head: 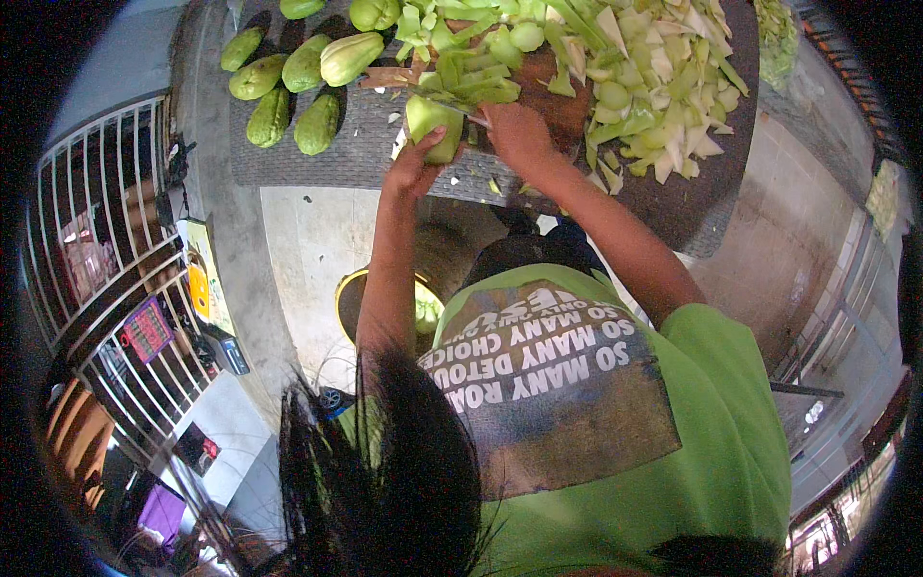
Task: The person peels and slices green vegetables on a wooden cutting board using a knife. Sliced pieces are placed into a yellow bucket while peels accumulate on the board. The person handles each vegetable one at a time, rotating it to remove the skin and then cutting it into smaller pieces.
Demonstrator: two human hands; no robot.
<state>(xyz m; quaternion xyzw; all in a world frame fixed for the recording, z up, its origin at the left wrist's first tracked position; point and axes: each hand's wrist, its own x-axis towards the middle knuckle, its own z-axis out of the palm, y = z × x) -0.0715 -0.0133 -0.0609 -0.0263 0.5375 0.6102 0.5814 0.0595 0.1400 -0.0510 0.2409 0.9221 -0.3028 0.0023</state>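
My left hand holds a pale green, peeled-looking chayote near the front edge of the table. My right hand grips a knife, its handle hidden in the fingers. The blade points left across the top of the chayote, partly covered by green strips. Beyond both hands lies a wooden cutting board heaped with green peel and slices. To its right spreads a large pile of cut chayote pieces.
Several whole chayotes lie at the table's left. A grey woven mat covers the tabletop, with small scraps on it. Below stands a bucket with a yellow rim. White metal railings run along the left.
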